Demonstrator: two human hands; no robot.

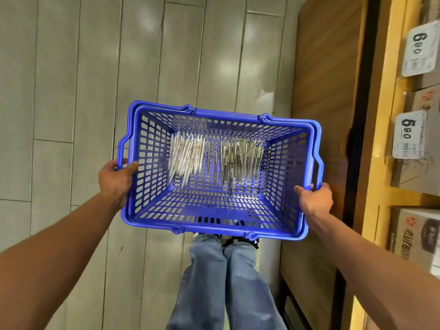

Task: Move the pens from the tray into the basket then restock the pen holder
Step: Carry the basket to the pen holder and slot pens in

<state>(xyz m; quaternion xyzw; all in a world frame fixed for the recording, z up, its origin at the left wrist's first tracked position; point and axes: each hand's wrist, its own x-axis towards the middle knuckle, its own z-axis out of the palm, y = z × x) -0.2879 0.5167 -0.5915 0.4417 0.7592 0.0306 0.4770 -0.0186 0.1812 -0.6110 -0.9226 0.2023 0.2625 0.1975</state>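
Observation:
A blue plastic basket [152, 167] with perforated walls is held in the air in front of me, above the floor. Several pens [215, 158] lie on its bottom in two bunches, white ones on the left and clear, darker ones on the right. My left hand [116, 181] grips the basket's left rim, thumb over the edge. My right hand [314, 198] grips the right rim the same way. No tray or pen holder is in view.
Grey plank floor [95, 79] lies below and to the left. On the right stands a yellow-edged shelf unit [381, 129] with cardboard boxes [421, 167] and price tags [408, 136]. My jeans-clad legs [223, 282] show under the basket.

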